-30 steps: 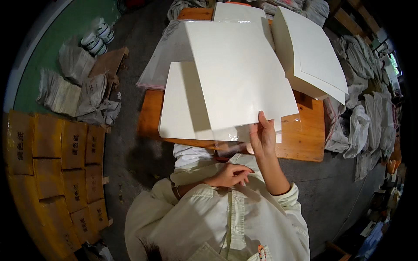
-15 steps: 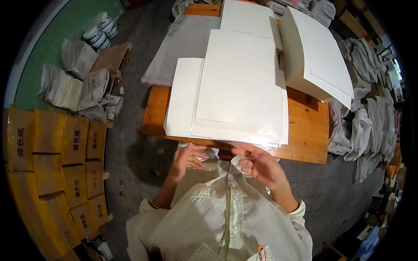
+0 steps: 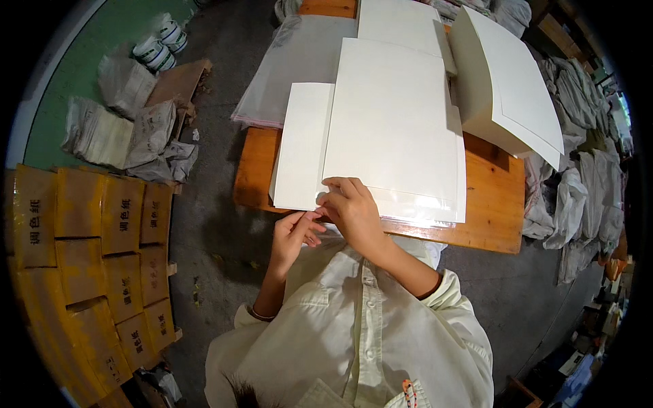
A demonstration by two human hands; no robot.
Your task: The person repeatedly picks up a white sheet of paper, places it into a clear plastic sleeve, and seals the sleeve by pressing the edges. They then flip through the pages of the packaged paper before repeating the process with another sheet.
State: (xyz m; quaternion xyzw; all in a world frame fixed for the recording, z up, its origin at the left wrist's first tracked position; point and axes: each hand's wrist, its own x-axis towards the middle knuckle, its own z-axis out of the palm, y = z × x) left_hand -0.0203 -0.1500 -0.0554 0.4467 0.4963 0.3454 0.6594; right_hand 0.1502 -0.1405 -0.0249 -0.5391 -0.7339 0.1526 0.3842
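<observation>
A stack of white paper sheets (image 3: 394,115) lies on the wooden table, the top sheet inside a clear plastic bag whose glossy open-looking edge (image 3: 415,207) runs along the near side. At the bag's near left corner my left hand (image 3: 291,234) pinches with thumb and forefinger. My right hand (image 3: 355,214) reaches across to the same corner, its fingers bent and closed on the bag's edge. The two hands nearly touch, and the bit between the fingertips is mostly hidden. Just left of the corner lies a narrower strip of white sheets (image 3: 303,146).
Flat clear plastic bags (image 3: 299,68) lie at the table's far left. A bowed stack of white board (image 3: 510,88) overhangs the right side of the wooden table (image 3: 493,197). Cardboard boxes (image 3: 81,265) are piled to the left; wrapped bundles (image 3: 578,183) line the right.
Both hands were apart and loosely open before the table edge. My right hand has moved left and forward, and both have come together on the bag's near left corner.
</observation>
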